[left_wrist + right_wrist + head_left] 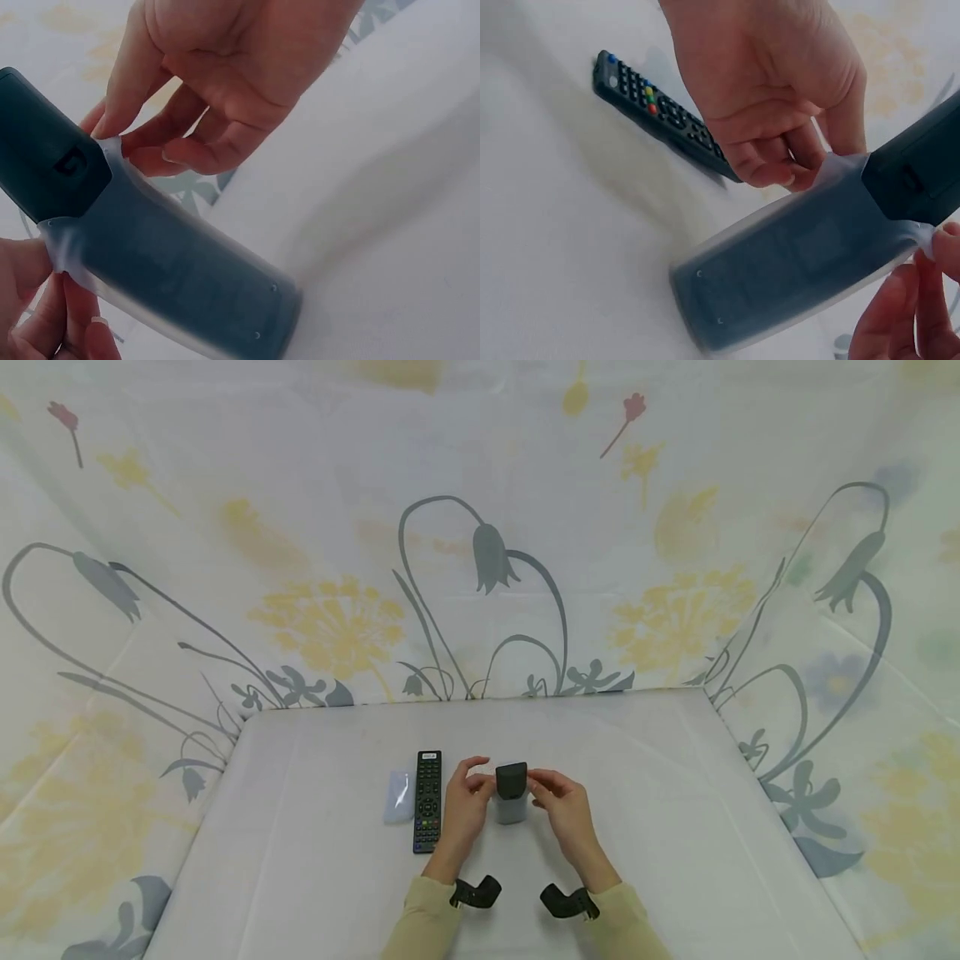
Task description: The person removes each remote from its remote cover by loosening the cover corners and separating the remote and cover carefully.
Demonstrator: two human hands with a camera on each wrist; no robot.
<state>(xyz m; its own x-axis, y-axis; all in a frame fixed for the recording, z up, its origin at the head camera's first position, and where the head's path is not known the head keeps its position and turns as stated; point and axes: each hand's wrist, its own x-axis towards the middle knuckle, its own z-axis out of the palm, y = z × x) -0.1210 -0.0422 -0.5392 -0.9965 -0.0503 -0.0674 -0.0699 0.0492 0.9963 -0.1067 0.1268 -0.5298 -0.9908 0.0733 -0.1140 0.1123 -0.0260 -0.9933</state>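
A dark remote control (512, 780) stands upright on the table, its lower part inside a translucent plastic sleeve (512, 811). Its back, with a battery-cover latch, shows in both wrist views. My left hand (467, 802) pinches one side of the sleeve's mouth, while my right hand (567, 810) pinches the opposite side. In the right wrist view the sleeve (787, 259) covers most of the remote, and the bare dark end (922, 161) sticks out. Bunched film shows at the fingertips of both hands in the left wrist view.
A second black remote (427, 802) with many buttons lies left of my left hand. Beside it is a flat, pale bluish plastic packet (399, 797). The white table (330, 860) is bounded by a flower-patterned cloth (330, 527) behind and at both sides.
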